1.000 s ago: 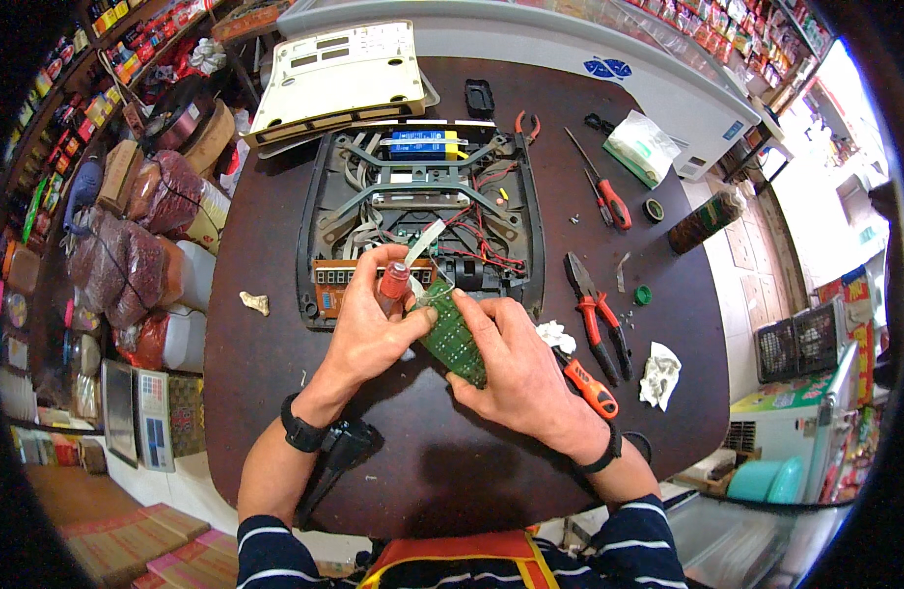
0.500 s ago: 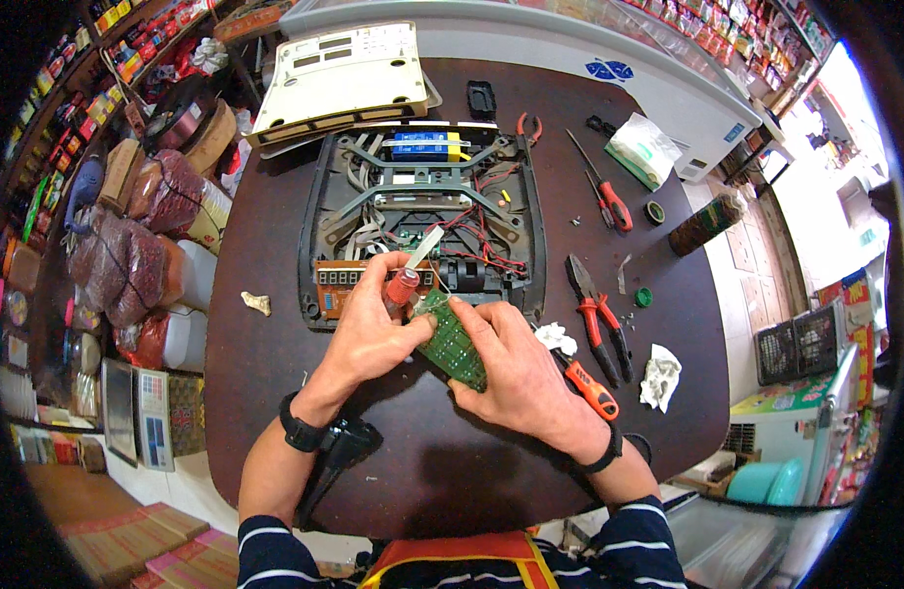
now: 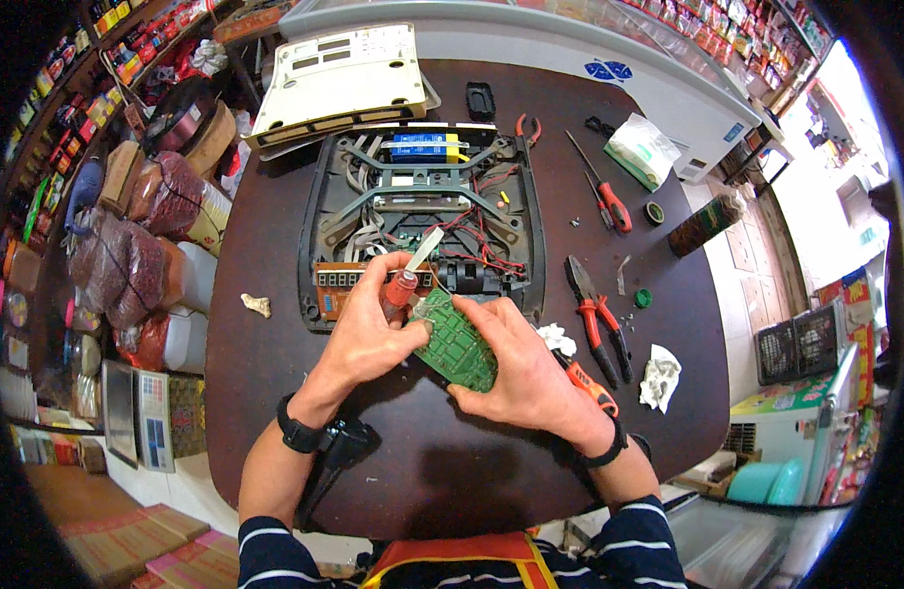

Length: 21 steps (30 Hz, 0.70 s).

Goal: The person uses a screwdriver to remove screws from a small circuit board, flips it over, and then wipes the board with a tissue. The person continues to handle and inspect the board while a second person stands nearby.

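Turning the green circuit board (image 3: pixel 459 346) has just brought more of its face toward my camera, which I judge makes it easier to inspect. It sits held up between the hands, centre of my clock. At nine to ten o'clock, the left hand (image 3: pixel 368 319) curls nearly closed, thumb on the board's corner, fingers around a red tool (image 3: pixel 401 287) I can't identify. At four o'clock, the right hand (image 3: pixel 530 368) spreads thumb and fingers only board-wide, gripping its edge. Beyond, the black housing (image 3: pixel 534 226) lies toward twelve, an orange display board (image 3: pixel 332 296) at ten, pliers (image 3: pixel 587 302) at three, a screwdriver (image 3: pixel 616 208) near one-thirty.
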{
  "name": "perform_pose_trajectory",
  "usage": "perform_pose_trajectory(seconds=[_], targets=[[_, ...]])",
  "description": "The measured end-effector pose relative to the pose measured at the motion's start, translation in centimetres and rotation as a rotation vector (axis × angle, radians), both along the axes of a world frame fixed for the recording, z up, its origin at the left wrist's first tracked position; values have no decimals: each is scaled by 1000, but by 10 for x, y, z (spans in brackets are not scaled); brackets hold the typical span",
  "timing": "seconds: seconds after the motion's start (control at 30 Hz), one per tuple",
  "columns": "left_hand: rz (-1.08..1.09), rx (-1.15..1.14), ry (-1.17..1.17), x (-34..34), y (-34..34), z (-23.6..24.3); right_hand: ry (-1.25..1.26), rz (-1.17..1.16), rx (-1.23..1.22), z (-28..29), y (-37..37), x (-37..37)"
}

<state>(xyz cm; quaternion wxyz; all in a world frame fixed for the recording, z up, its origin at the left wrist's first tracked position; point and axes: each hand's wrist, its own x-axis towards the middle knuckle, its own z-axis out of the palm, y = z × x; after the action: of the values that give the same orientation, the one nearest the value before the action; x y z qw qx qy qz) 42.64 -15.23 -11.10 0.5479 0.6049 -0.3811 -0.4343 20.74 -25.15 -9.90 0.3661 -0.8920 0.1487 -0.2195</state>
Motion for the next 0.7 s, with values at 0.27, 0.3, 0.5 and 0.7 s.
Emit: perform_pose_trajectory(seconds=[0.27, 0.3, 0.5, 0.7], targets=[[6, -19, 75, -1, -1, -1, 28, 0, 62, 2, 0, 0], [10, -9, 70, -1, -1, -1, 36, -1, 67, 2, 0, 0], [7, 28, 72, 1, -1, -4, 25, 6, 46, 2, 2, 0], [9, -27, 160, 1, 0, -7, 9, 13, 27, 2, 1, 0]])
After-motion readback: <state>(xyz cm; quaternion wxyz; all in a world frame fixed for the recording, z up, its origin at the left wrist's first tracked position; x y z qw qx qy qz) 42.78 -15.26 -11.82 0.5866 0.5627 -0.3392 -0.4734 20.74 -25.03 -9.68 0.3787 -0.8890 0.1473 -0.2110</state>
